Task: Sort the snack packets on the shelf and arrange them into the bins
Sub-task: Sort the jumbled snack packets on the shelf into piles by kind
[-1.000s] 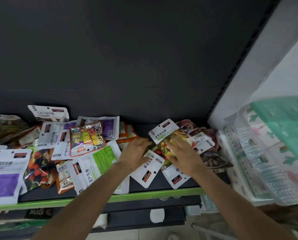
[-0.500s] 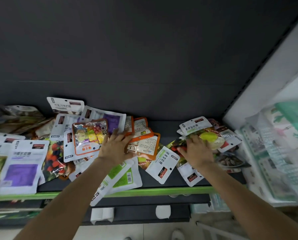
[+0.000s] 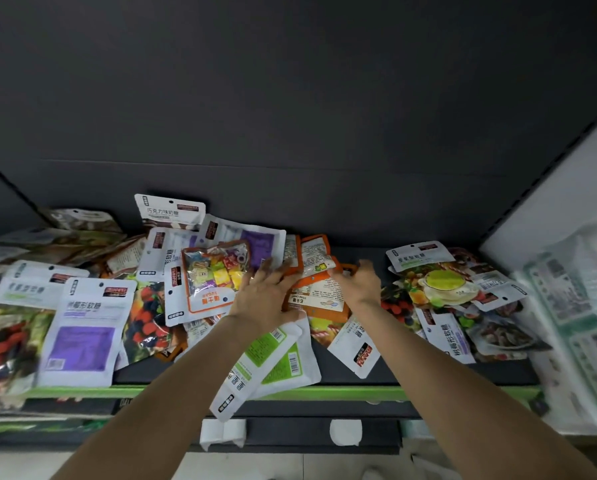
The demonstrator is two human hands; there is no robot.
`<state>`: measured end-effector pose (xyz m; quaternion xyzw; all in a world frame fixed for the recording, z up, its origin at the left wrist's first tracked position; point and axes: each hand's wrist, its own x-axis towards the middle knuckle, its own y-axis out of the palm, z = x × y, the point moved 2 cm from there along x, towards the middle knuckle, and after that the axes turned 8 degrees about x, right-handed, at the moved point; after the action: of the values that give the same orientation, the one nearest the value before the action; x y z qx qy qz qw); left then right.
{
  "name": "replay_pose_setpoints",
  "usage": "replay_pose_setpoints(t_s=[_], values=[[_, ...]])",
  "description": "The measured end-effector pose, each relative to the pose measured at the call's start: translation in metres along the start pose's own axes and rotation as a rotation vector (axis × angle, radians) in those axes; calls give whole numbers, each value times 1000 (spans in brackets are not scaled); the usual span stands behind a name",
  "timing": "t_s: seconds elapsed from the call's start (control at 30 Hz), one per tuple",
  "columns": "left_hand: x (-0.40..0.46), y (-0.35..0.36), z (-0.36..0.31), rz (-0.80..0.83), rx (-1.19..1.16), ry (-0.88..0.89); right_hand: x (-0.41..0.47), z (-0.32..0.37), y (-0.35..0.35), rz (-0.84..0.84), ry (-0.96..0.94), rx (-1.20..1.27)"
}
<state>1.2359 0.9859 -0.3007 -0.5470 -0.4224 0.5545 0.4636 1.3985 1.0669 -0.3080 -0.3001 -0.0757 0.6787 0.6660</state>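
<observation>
Many snack packets lie jumbled on a dark shelf [image 3: 359,374] with a green front edge. My left hand [image 3: 265,296] rests flat, fingers spread, on the left side of a stack of orange packets [image 3: 319,292] at the shelf's middle. My right hand [image 3: 359,284] sits on the stack's right side, its fingers curled onto the top orange packet's edge. An orange-framed candy packet [image 3: 214,275] lies just left of my left hand. Two green-and-white packets [image 3: 276,355] under my left wrist hang over the shelf edge.
White-and-purple packets [image 3: 82,330] and berry packets fill the shelf's left part. A packet with a yellow-green fruit [image 3: 442,282] tops a pile on the right. Blurred translucent bins [image 3: 567,306] stand at the far right. The shelf's dark back wall rises behind the packets.
My right hand left the fruit packet on the right and moved left to the orange packets. My left hand shifted slightly right onto the same stack. The view swung left.
</observation>
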Motion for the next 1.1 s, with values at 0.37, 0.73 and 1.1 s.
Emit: replay_pose_setpoints(t_s=[0.37, 0.73, 1.1], values=[[-19, -10, 49, -83, -97, -67, -14, 47, -21, -224, -463, -92], [-56, -18, 103, -573, -596, -501, -70, 72, 91, 627, -703, -400], [-41, -10, 65, -136, 142, -136, -35, 0, 32, 290, -433, -525]])
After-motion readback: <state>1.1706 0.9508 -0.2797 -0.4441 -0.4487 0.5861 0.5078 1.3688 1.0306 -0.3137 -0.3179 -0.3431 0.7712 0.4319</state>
